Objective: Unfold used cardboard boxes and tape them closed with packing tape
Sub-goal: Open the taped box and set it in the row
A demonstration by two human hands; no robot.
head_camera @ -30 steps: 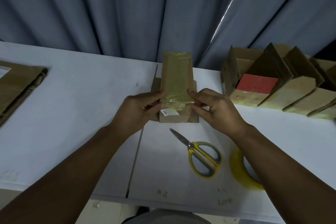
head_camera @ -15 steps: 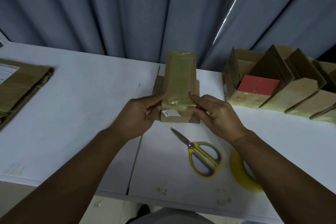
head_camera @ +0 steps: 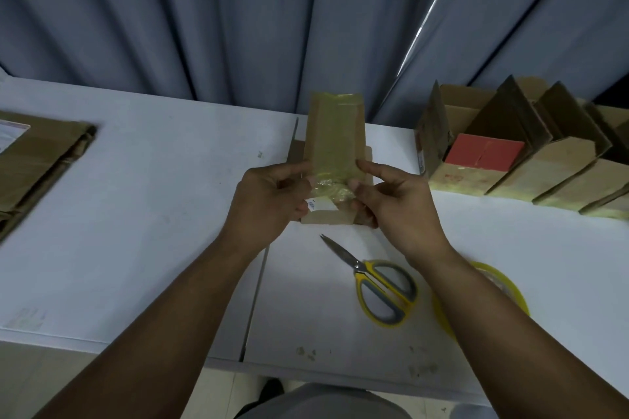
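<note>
L hand (head_camera: 269,201) grips left side of taped cardboard box (head_camera: 335,146), R hand (head_camera: 391,204) pinches its right side, index out; box at mid table (head_camera: 153,214), just beyond scissors (head_camera: 381,286), tape roll (head_camera: 519,298) near

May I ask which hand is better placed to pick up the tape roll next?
Probably the right hand: the tape roll and scissors lie beside its forearm; the left hand, gripping the box, is farther away.
</note>
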